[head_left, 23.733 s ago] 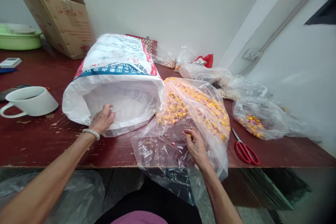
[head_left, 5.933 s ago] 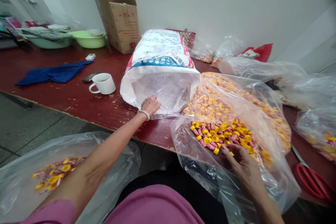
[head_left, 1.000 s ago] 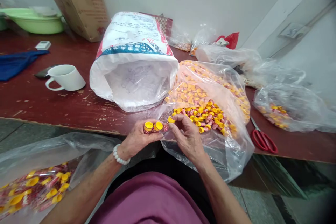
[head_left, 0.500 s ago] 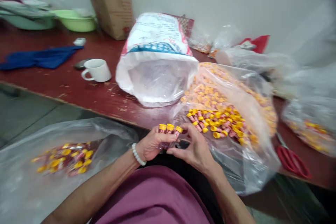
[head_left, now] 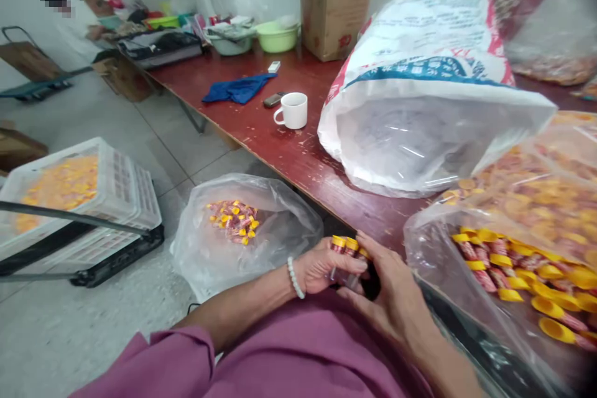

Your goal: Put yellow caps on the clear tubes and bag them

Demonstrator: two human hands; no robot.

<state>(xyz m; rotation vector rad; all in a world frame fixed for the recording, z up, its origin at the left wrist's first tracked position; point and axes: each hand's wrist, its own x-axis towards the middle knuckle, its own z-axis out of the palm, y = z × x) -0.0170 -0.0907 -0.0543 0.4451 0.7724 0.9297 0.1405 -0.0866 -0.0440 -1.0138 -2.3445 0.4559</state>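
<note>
Left hand (head_left: 321,268) and right hand (head_left: 396,286) met low in the head view, just off the near edge of the surface (head_left: 308,155) and in front of the shirt (head_left: 280,354). The left gripped at least three tubes (head_left: 351,245) in a row, yellow caps up, thumb pressed across them. The right curved about the row's other end, fingers bent; whether its fingertips touched the tubes could not be told. The step looked like evening up a small handful, judging by how the caps lined up. A next move would call for a firm left thumb, so that nothing slipped between the fingers.

The surface's edge ran slantwise, from far left down toward the right wrist. Room was tight on that side: a large bag (head_left: 436,230) with many more tubes spread there, its loose film draped over the edge, where it could catch. More room lay leftward, where a low bag (head_left: 275,217) with some tubes inside sat below the edge, just beyond the left forearm. Past it, well apart, stood a crate (head_left: 128,183) of yellow pieces. The sack (head_left: 429,43) faced the hands, mouth wide, and a mug (head_left: 296,111) stood upright near the edge, worth minding in any wide swing.
</note>
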